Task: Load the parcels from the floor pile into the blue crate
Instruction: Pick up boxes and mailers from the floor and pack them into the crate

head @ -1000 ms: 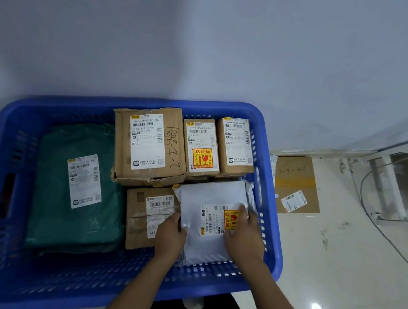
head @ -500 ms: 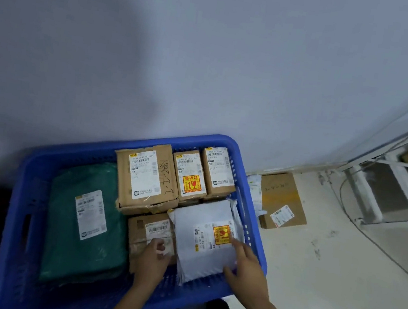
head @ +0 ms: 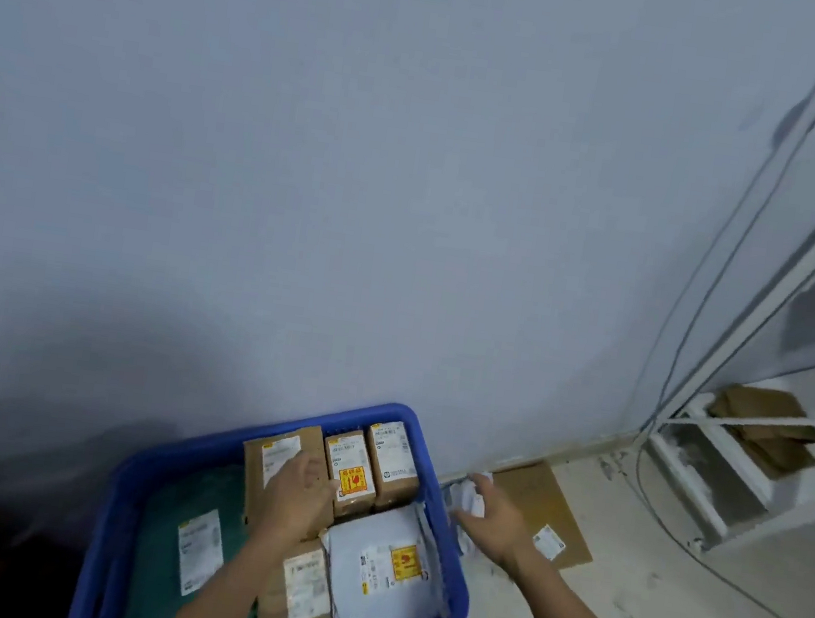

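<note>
The blue crate (head: 459,593) sits at the bottom centre against the wall. It holds a green bag (head: 162,499), a large cardboard box (head: 268,446), two small boxes (head: 349,457) (head: 392,454), a white mailer (head: 382,565) and another small box (head: 300,593). My left hand (head: 300,497) rests with relaxed fingers on the large box. My right hand (head: 491,519) is outside the crate's right side, its fingers and thumb spread at a crumpled white bag (head: 466,495) on the floor. A flat cardboard parcel (head: 545,503) lies under and beside that bag.
A white metal shelf rack (head: 710,509) stands at the right with brown cardboard (head: 768,429) on a low shelf. Cables (head: 666,529) run down the wall corner and across the pale floor. The blue-grey wall is right behind the crate.
Both hands have left the white mailer. The left moved up onto the large box, the right swung out over the crate's side to the white bag. The view tilted upward.
</note>
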{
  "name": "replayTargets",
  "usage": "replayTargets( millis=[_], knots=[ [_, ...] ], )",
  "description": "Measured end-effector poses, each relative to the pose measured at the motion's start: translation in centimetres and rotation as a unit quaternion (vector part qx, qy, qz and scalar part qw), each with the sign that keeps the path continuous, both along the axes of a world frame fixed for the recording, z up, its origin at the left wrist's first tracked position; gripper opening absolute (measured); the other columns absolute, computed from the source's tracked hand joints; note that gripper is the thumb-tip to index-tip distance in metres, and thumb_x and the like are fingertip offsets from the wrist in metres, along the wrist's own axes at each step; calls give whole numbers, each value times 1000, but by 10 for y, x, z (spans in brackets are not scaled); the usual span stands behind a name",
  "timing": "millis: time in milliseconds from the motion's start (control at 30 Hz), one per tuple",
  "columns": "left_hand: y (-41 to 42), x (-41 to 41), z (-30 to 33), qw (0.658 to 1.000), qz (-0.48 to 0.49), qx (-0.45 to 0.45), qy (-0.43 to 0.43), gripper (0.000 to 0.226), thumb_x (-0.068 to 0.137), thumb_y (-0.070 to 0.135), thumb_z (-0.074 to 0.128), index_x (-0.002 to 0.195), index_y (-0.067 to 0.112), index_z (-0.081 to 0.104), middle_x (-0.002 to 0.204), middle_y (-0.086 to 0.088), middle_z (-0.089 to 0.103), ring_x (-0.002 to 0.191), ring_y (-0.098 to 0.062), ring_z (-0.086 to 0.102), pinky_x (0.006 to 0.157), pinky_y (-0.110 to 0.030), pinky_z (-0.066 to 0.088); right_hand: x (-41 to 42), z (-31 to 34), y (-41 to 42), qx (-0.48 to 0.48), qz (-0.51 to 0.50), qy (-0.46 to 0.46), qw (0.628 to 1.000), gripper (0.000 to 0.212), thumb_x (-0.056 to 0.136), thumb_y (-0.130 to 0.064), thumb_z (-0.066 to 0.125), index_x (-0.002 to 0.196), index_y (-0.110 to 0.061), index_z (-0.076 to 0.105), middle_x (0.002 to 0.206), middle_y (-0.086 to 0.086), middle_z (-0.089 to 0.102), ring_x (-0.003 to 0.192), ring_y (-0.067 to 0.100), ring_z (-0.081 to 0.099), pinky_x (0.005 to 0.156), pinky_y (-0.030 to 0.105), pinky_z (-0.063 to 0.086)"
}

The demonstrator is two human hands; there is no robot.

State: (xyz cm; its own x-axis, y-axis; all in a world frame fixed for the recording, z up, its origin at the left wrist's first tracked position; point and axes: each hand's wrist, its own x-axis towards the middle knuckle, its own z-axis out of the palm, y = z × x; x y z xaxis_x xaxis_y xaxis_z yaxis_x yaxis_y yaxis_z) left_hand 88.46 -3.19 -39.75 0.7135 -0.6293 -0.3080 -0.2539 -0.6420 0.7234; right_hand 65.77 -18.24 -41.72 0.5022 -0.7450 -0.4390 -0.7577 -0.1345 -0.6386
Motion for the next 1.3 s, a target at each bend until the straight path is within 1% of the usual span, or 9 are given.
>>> replayTargets(
  millis=[167,233,367,667,833,967,1100,1200,1300],
  knots=[
    [-35,-67,66,998,-59,-22,2,44,86,31,67,125,18,50,127,-4,58,107,-18,58,80,-26,48,-90,67,-24,-11,-23,-35,999,68,86,-35,66,145,-17,37,148,5,44,134,20,43,106,25,34],
    [-58,-108,88,997,-71,-35,11,45,86,32,67,124,15,51,127,-6,58,104,-17,56,83,-27,47,-133,97,-38,-21,-34,-45,998,68,86,-36,66,145,-18,37,146,7,45,132,21,46,105,27,37],
    [-96,-205,122,993,-107,-48,19,47,86,28,68,126,9,51,128,-12,57,113,-23,56,88,-25,41,-216,146,-57,-48,-36,-49,997,70,85,-48,64,145,-24,36,146,11,43,133,26,44,106,36,39],
    [-163,-333,197,988,-135,-74,-1,50,87,34,64,129,9,50,127,-10,56,115,-23,54,95,-28,40,-323,231,-107,-86,-25,-70,994,67,87,-47,62,145,-25,37,147,9,43,130,27,48,106,36,40],
    [-188,-350,207,989,-140,-49,-22,46,88,35,63,125,9,51,123,-8,55,114,-24,53,97,-30,41,-322,228,-136,-78,-1,-63,995,69,87,-47,61,146,-24,35,148,10,42,131,28,47,106,36,38],
    [-224,-334,190,991,-128,-25,-19,43,88,36,63,120,9,53,123,-8,55,113,-24,53,96,-31,41,-312,205,-166,-55,-12,-72,996,68,87,-44,62,146,-21,36,147,12,43,131,28,47,106,35,39],
    [-283,-311,151,991,-137,2,-4,39,89,36,60,116,9,52,124,-10,55,108,-24,52,94,-33,42,-299,175,-216,-41,-25,-47,998,66,88,-44,61,146,-22,36,147,10,43,129,28,48,104,35,40],
    [-329,-293,110,989,-143,12,24,44,92,35,57,125,7,49,127,-9,52,114,-25,51,91,-32,40,-280,143,-261,-25,-33,-15,999,63,89,-43,61,144,-21,38,143,10,46,125,27,51,101,36,43],
    [-360,-275,59,989,-124,30,77,40,91,33,57,123,10,50,121,-6,56,100,-18,52,83,-26,39,-251,100,-310,10,-37,18,999,60,86,-38,66,139,-19,44,135,10,51,118,26,54,96,34,46]
  ],
)
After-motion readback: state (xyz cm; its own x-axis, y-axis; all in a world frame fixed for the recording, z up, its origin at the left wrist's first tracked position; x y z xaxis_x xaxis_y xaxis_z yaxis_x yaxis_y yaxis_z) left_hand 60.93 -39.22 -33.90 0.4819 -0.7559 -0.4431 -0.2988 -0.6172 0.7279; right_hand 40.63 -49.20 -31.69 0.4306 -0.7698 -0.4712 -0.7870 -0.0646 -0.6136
